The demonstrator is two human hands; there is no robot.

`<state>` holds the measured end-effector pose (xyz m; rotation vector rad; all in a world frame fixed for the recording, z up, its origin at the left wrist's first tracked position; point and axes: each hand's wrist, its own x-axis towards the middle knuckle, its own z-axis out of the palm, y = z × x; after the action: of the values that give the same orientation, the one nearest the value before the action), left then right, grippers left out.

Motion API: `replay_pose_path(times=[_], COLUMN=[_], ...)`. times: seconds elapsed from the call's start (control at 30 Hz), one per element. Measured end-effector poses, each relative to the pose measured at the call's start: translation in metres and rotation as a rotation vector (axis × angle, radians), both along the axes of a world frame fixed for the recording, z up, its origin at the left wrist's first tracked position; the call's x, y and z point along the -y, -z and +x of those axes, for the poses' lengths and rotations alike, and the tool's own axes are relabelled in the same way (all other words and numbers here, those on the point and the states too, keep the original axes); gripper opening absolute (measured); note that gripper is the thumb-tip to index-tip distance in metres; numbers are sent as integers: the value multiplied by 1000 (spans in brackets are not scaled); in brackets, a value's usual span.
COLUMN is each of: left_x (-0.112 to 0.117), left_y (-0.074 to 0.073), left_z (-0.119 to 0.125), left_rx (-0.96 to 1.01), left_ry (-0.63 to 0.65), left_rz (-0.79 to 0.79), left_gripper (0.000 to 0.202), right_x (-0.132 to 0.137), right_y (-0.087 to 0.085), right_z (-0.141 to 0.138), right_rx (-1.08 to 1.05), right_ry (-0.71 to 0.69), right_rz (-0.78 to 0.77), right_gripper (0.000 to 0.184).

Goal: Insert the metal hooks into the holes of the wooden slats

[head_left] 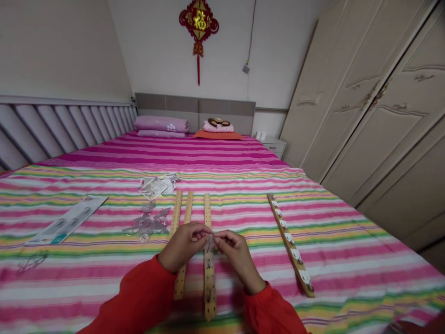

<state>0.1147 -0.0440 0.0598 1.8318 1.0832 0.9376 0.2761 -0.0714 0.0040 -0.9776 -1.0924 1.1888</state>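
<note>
My left hand (185,243) and my right hand (236,253) meet above a wooden strip with holes (207,208). Both are closed in a pinch, fingertips together on a small clear adhesive hook (210,242), which the fingers partly cover. Nearer to me, metal hooks (209,293) sit along the same strip. Left of it lie two more perforated wooden strips (188,208), partly hidden behind my left hand. A loose pile of clear adhesive hooks (148,223) rests farther left.
On the right lies a wooden strip with a row of white-backed hooks (288,237). Several flat packets (155,187) lie beyond the pile. A long hook package (69,220) and a thin wire-like bundle (33,261) are at left. Everything rests on a striped bedsheet (250,204).
</note>
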Motion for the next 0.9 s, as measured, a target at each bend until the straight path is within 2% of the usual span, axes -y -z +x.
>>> replay_pose_path(times=[0.13, 0.23, 0.37, 0.5, 0.67, 0.8, 0.9], left_x=[-2, 0, 2, -9, -37, -58, -70], left_y=[-6, 5, 24, 33, 38, 50, 65], left_z=[0, 1, 7, 12, 14, 17, 20], left_rx=[178, 300, 365, 393, 360, 367, 357], left_ry=[-113, -186, -144, -135, -111, -187, -294], left_rz=[-56, -166, -271, -279, -344, -436, -465], left_gripper=[31, 36, 41, 35, 34, 30, 24], right_x=[2, 2, 0, -9, -35, -58, -71], right_y=[4, 6, 10, 13, 15, 24, 36], right_z=[-3, -7, -12, -13, -6, -4, -7], right_rx=[-230, -413, -509, -396, -264, -168, -135], right_ry=[-23, 1, 4, 10, 80, 100, 112], right_rz=[-100, -154, -201, -185, -163, -148, -158], right_gripper=[23, 23, 23, 22, 26, 24, 22])
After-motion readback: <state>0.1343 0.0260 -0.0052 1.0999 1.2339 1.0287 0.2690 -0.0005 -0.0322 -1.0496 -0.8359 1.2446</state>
